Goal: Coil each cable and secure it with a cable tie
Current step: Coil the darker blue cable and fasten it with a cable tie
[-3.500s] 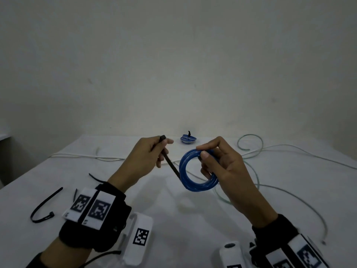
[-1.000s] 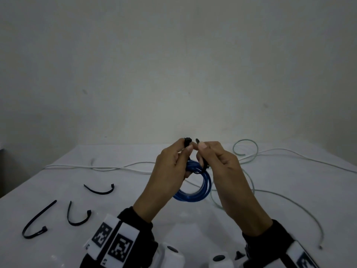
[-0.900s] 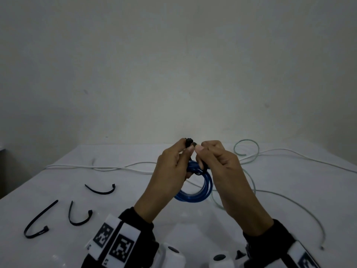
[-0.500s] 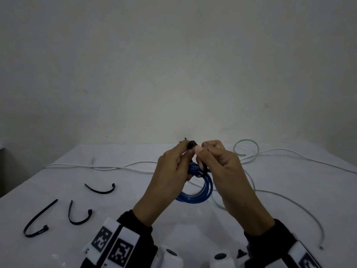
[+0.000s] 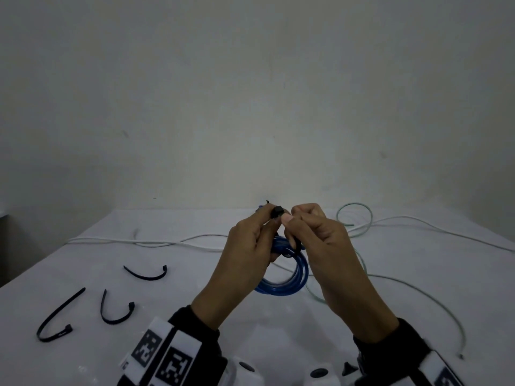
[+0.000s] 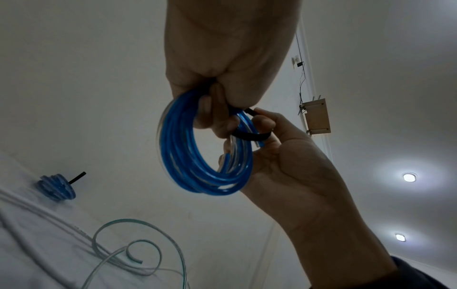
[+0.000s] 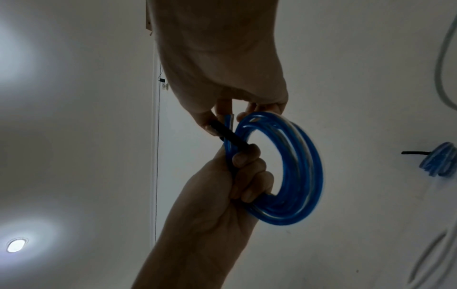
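Observation:
Both hands are raised above the table, close together. A coil of blue cable (image 5: 289,277) hangs between them. A black cable tie (image 5: 277,212) loops round the top of the coil (image 6: 188,156). My left hand (image 5: 267,218) pinches the tie's head with thumb and forefinger, and its lower fingers (image 6: 210,115) curl through the coil. My right hand (image 5: 292,221) pinches the tie's strap (image 6: 249,135). In the right wrist view the strap (image 7: 231,137) crosses the coil (image 7: 301,176) between the two hands.
A second blue coil (image 6: 56,187) with a black tie on it lies at the far edge of the table. Three loose black ties (image 5: 146,274) (image 5: 115,310) (image 5: 60,316) lie at the left. Uncoiled pale cables (image 5: 354,218) (image 5: 167,240) sprawl over the far and right side of the white table (image 5: 83,358).
Since 3.5 s ago the hands have come together and the tie has been wrapped round the coil. Over the last second they only shifted slightly, the thumbs closing on the tie's head.

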